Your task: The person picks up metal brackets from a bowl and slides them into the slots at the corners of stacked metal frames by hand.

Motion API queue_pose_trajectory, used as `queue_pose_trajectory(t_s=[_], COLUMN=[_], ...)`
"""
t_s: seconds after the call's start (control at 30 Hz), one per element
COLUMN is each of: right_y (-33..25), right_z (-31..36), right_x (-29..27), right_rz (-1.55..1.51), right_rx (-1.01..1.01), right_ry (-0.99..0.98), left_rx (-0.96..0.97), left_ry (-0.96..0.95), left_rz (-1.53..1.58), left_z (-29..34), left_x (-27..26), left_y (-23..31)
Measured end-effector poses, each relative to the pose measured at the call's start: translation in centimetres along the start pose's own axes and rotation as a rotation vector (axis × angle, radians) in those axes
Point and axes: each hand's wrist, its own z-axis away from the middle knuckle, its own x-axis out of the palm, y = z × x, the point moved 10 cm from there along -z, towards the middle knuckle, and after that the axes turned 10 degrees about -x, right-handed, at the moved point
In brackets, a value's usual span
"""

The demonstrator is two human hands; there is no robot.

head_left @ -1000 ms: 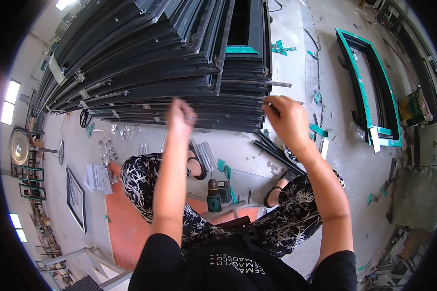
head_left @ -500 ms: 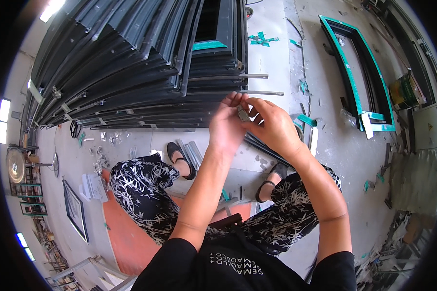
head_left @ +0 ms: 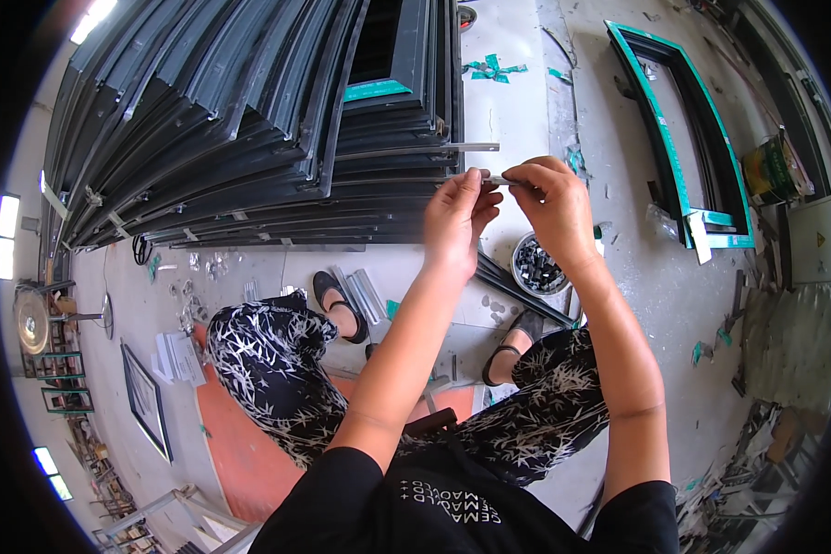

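My left hand and my right hand meet in front of me, both pinching a small grey metal piece between their fingertips. Just beyond them lies a big stack of dark metal frames, with a thin grey strip sticking out of its right end. Below my right hand a round bowl of small dark metal parts stands on the floor.
A single dark frame with teal tape lies on the concrete floor at the right. Dark bars lie by my feet, short grey profiles near my left shoe. Scraps and tape bits litter the floor; a can stands far right.
My hands were apart at the stack's edge a second ago. They have come together in front of me on the small piece, and my view has shifted left and down.
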Motion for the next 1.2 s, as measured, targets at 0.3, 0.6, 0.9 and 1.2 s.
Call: queue_pose_trajectory(t_s=[0.3,0.6,0.9,1.2], right_y=[5.9,6.1,3.9,4.6], right_z=[0.6,-0.5,-2.9,-2.8], right_x=[2.8,3.0,0.7,0.7], right_rz=[-0.355,-0.371,0.148,0.144], right_rx=[0.399,0.398,0.042,0.038], right_ry=[-0.234,-0.184,0.035,0.155], left_rx=[0.711,0.841,1.056,1.120], left_ry=[0.036,0.086,0.439,0.745], left_rz=[-0.665,-0.640,-0.957,-1.152], left_z=[1.9,1.9,2.3,2.5], left_x=[2.6,2.2,2.6,2.8], left_y=[4.1,5.1,6.1,6.1])
